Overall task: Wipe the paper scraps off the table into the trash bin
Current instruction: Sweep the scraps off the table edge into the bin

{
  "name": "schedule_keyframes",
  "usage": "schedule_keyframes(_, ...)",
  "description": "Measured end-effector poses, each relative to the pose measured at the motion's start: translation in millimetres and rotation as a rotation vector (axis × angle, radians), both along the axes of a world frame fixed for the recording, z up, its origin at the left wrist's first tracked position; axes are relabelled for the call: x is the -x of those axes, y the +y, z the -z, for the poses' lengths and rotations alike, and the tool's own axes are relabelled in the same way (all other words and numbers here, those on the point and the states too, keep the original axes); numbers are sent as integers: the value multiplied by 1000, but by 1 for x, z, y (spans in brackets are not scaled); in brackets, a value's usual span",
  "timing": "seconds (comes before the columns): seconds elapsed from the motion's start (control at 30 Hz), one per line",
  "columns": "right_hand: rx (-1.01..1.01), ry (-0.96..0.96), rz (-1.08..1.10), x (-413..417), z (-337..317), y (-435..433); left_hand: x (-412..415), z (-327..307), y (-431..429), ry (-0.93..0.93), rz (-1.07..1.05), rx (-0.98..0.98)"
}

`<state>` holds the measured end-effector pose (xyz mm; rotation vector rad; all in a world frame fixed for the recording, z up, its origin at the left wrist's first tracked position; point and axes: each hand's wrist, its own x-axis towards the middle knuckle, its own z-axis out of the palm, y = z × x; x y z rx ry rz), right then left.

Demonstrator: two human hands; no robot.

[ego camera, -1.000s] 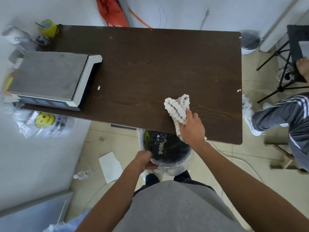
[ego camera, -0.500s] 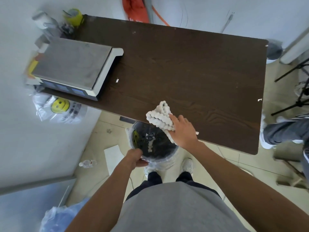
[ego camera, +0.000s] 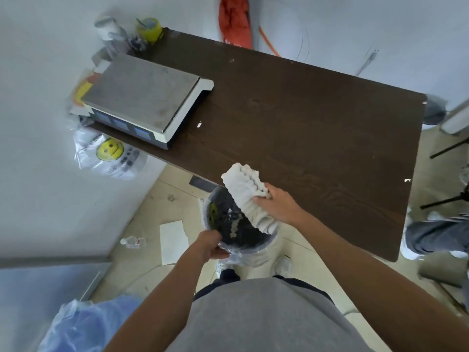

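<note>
My right hand (ego camera: pixel 279 204) grips a white knobbly cloth (ego camera: pixel 247 191) that hangs off the near edge of the dark brown table (ego camera: pixel 304 118) and droops over the trash bin. My left hand (ego camera: pixel 212 246) holds the rim of the trash bin (ego camera: pixel 243 246), a bag-lined bucket just below the table edge with pale scraps inside. One small white paper scrap (ego camera: pixel 199 125) lies on the table beside the scale. Another white scrap (ego camera: pixel 407 180) sits at the table's right edge.
A grey weighing scale (ego camera: pixel 144 97) fills the table's left end, with a yellow tape roll (ego camera: pixel 149 27) behind it. A plastic bottle (ego camera: pixel 133 242) and a paper sheet (ego camera: pixel 173 241) lie on the floor. Another person's legs (ego camera: pixel 436 235) stand to the right.
My right hand has dragged the cloth off the table's near edge so it now hangs over the bin. My left hand still holds the bin rim. The view shifted left.
</note>
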<state>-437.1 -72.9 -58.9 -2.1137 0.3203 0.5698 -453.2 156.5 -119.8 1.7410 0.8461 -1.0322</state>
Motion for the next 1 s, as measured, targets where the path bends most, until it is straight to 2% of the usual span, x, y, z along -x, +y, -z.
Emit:
schedule_keyframes(0.27,-244,132,318,-18,-14,-26,4,-10,-3,11,-26,46)
schedule_keyframes(0.47,-248,98,514,-15,-19,-40,5,-6,-8,6,-17,39)
schedule_keyframes(0.6,-245,80,540,-17,-20,-49,5,-4,-13,7,-9,33)
schedule_keyframes(0.77,-157,27,444,-17,-14,-58,4,-4,-20,1,-1,34)
schedule_keyframes(1.0,222,-98,130,-10,-5,-57,5,-3,-25,6,-3,23)
